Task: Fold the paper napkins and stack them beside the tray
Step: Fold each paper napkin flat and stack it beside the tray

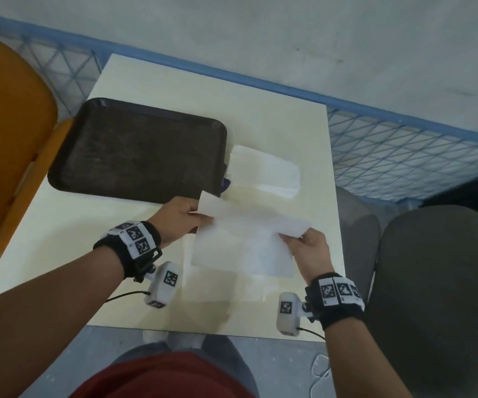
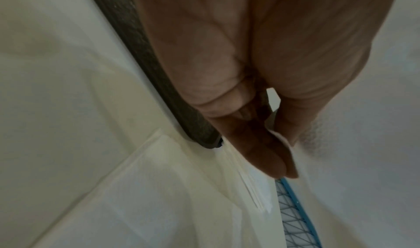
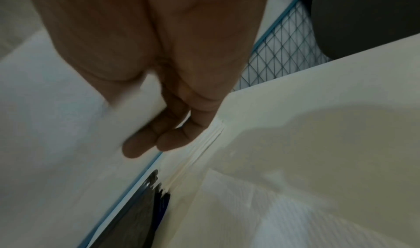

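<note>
Paper lay nearest the person: a flat napkin (image 1: pixel 240 255) rested on the desk (image 1: pixel 151 282) toward its near right corner, partly under the raised sheet. Above it both hands held a second napkin, the lifted napkin (image 1: pixel 253 219), by its two ends, the sheet bowed over in mid-fold. The left hand (image 1: pixel 179 218) pinched the left end between thumb and fingers; in the left wrist view its fingertips (image 2: pixel 271 164) closed narrowly on the paper edge. The right hand (image 1: pixel 308 248) pinched the right end, and in the right wrist view its fingers (image 3: pixel 159 135) lay under the sheet with the thumb on the other side. Each wrist wore a black band with printed markers and a small white camera unit.

Beyond the hands, toward the middle of the desk's right edge, a stack of folded napkins (image 1: pixel 265 170) sat just beside the right rim of the tray (image 1: pixel 134 152), touching or nearly touching it; which, I could not tell. A small dark blue item peeked out between tray and stack, too hidden to name. The dark brown tray lay along the desk's left side, toward the far left corner.

Past the far edge ran a blue wire fence (image 1: pixel 404 147). An orange chair (image 1: pixel 5 133) stood off the left edge, grey chairs (image 1: pixel 433 282) off the right.
</note>
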{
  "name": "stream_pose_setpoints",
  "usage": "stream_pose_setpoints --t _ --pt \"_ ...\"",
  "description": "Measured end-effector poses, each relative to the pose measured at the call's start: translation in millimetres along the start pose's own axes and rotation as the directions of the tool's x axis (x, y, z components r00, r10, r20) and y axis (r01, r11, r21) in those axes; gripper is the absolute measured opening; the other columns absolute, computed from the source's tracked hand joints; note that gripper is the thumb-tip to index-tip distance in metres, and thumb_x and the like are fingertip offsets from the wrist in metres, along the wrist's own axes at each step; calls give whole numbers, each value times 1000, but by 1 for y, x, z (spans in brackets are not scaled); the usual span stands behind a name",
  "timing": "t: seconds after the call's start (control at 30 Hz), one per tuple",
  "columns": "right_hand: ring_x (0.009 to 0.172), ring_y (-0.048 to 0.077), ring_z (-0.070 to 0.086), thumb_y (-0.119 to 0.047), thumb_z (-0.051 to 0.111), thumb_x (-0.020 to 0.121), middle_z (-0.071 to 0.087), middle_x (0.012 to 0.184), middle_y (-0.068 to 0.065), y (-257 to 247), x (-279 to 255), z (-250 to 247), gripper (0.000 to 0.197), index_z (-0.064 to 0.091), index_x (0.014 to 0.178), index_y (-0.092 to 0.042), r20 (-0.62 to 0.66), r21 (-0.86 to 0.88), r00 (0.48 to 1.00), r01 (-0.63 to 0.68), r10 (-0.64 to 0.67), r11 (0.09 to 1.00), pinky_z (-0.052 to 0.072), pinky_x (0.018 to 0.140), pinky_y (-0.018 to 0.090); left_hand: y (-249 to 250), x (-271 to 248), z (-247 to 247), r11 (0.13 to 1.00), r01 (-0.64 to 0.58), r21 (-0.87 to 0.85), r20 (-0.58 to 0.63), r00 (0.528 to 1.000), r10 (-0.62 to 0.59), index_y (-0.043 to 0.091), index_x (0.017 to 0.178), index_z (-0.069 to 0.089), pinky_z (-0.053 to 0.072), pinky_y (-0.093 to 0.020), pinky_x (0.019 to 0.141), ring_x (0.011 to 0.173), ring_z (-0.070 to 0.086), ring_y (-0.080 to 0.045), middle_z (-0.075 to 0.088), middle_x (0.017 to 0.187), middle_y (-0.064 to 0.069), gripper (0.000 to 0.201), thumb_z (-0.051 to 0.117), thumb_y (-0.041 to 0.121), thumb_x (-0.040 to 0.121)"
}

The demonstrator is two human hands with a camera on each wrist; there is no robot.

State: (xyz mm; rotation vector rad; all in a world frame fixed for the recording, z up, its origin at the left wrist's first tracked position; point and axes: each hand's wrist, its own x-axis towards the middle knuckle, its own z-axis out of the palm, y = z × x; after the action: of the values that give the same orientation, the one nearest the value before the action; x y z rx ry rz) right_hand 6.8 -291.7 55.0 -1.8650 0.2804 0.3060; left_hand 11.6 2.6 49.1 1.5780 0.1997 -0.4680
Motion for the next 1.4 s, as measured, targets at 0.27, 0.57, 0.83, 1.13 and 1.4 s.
stream_pose_setpoints --t 0.27,0.57,0.83,1.13,1.4 --pt "96 24 65 -6 57 97 73 118 5 13 -10 -1 20 74 88 -13 50 369 993 -120 109 922 53 79 36 -9 -7 -9 981 -65 182 91 995 49 25 97 80 53 -31 98 104 69 -9 75 108 11 39 61 -8 88" --pt "86 4 72 -7 76 85 76 99 -13 40 -1 12 18 74 94 -23 0 -132 998 -55 55 990 56 90 34 -44 -8 -13 817 -25 577 141 987 -70 42 106 68 47 -29 98 106 61 -11 64 120 7 52 52 -2 85" --pt "147 22 35 -34 49 103 41 158 3 74 -1 51 49 47 149 -17 189 -711 948 311 -254 631 25 122 40 -89 -4 48 405 -240 882 191 969 157 21 155 22 26 -38 120 148 21 -21 16 164 0 61 41 18 98" --pt "156 18 -9 -60 17 101 -11 169 -8 87 -15 72 73 -1 161 -22 274 -893 957 216 95 394 -4 121 63 -92 15 54 178 -182 967 156 976 152 22 150 35 33 -43 109 140 33 -25 31 158 0 59 44 9 93" --pt "156 21 -8 -63 22 101 -4 170 -6 83 -4 33 74 10 161 -22 169 -869 984 118 64 480 -1 124 57 -60 41 48 493 -19 870 -19 997 71 25 102 63 44 -31 82 102 51 -19 56 101 5 12 60 30 91"
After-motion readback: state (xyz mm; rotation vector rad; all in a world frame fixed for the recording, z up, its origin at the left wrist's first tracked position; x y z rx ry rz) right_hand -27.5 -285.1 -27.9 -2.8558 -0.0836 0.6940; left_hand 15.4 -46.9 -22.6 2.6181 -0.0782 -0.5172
